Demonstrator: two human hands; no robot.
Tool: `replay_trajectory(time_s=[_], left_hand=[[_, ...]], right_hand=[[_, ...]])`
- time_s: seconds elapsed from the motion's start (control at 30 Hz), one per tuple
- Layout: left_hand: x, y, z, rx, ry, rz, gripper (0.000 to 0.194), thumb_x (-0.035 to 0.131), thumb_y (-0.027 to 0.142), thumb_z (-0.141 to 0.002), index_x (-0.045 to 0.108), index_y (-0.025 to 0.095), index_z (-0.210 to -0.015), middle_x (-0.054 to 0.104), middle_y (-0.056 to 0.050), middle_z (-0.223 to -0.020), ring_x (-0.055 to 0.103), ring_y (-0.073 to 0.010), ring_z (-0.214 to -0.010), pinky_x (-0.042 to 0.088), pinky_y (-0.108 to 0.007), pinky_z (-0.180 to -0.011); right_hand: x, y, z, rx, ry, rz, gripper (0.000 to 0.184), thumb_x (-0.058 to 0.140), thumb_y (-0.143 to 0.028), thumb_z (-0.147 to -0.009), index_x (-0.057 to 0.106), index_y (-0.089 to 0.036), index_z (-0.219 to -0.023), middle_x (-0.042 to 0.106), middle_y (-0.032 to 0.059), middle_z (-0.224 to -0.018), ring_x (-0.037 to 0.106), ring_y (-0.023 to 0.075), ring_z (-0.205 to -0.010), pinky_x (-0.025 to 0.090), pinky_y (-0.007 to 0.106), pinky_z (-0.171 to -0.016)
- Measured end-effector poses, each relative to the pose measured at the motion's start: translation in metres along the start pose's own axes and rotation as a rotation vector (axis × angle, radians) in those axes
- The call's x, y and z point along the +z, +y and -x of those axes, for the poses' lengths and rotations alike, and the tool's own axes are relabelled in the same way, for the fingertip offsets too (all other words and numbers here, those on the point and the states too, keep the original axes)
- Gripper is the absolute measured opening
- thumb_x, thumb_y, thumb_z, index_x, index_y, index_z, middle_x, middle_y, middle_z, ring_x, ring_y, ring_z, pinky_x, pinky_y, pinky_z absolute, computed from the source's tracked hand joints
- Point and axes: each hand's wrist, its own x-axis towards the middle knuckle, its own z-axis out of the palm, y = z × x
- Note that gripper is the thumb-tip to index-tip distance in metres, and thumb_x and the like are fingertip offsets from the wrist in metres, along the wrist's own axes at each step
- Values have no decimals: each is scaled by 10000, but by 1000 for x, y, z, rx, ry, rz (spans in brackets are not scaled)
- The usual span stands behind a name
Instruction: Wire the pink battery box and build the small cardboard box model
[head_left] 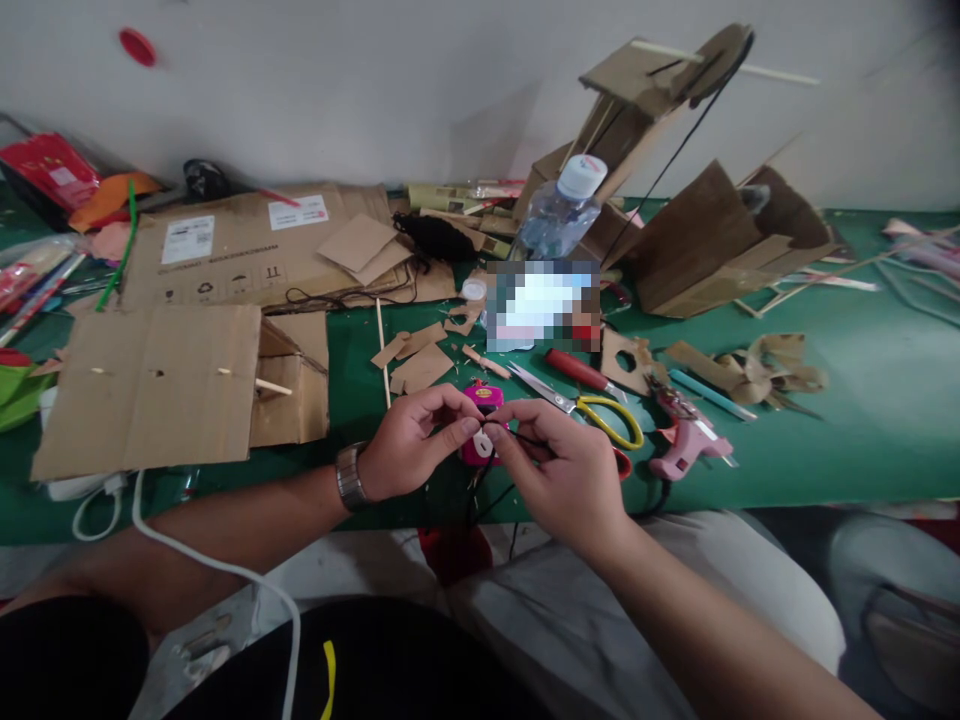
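My left hand (412,440), with a metal watch on its wrist, pinches a thin black string (495,480) above the front edge of the green table (825,430). My right hand (559,470) meets it fingertip to fingertip and pinches the same string, which trails down toward my lap. A small white piece (482,440) shows between the fingertips. Just behind the fingers lies a pink round object (484,400). Both hands are closed.
Yellow-handled scissors (592,408), a red-handled tool (581,372) and a pink glue gun (686,440) lie right of my hands. Cardboard sheets (157,385) fill the left. A water bottle (559,215) and cardboard structures (697,240) stand behind. A white cable (217,570) crosses my left arm.
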Motion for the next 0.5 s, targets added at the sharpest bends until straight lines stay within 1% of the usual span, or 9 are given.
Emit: replay_trajectory(time_s=[0.1,0.3,0.4,0.5], left_hand=[[0,0,1,20,-5,-16,251,701,416,-991,704,169,-941,726,-53,-897,660,-153,-827,539,-263,-775],[1,0,2,24,-4,-30,262,693,418,-995,688,167,-920,710,-45,-877,638,-145,-800,521,-257,-752],[1,0,2,30,4,-36,252,695,406,-997,694,166,-923,714,-45,-880,637,-144,-800,516,-258,-754],[0,0,2,43,7,-37,224,696,381,-1000,699,168,-929,717,-42,-885,638,-143,-808,512,-259,-763]], right_hand=[[-1,1,0,-5,11,8,149,669,-310,-985,747,-184,-973,576,-44,-585,450,84,-472,341,218,-462],[-1,2,0,12,-54,-22,189,690,-337,-978,776,-197,-1071,734,20,-741,607,121,-567,452,225,-516],[0,2,0,9,-15,-9,154,705,-306,-969,795,-206,-1044,769,26,-786,651,129,-603,487,229,-551],[0,2,0,-6,10,19,131,697,-279,-970,795,-210,-1022,744,5,-727,617,118,-557,465,228,-535]])
